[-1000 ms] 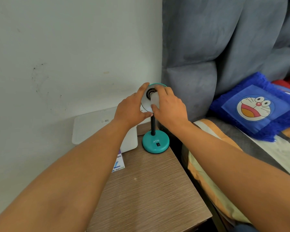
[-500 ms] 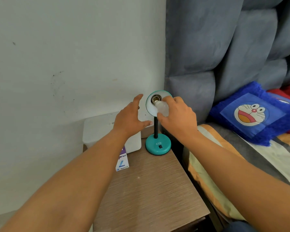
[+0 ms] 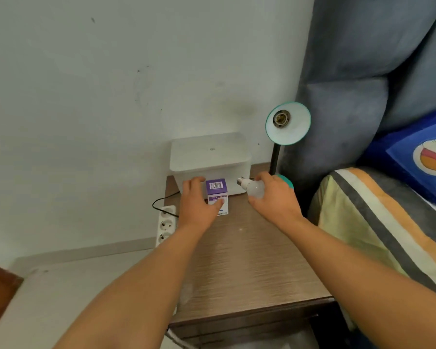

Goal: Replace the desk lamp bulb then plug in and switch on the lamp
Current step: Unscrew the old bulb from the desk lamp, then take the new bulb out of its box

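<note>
The teal desk lamp (image 3: pixel 288 123) stands at the back right of the wooden bedside table (image 3: pixel 247 268), its shade facing me with the socket (image 3: pixel 279 119) bare. My right hand (image 3: pixel 275 197) holds a white bulb (image 3: pixel 253 188) low in front of the lamp base, screw cap pointing left. My left hand (image 3: pixel 196 201) wraps around a purple and white bulb box (image 3: pixel 217 195) that stands on the table, thumb on its front and fingers at its left side.
A white lidded box (image 3: pixel 209 157) sits against the wall behind the bulb box. A white power strip (image 3: pixel 165 224) with a black cable lies on the floor left of the table. The bed with striped sheet (image 3: pixel 378 230) and a blue pillow (image 3: pixel 418 157) is on the right.
My right hand has drawn the bulb out of the lamp socket and lowered it toward the table. My left hand left the shade and dropped onto the bulb box. The view tilted downward.
</note>
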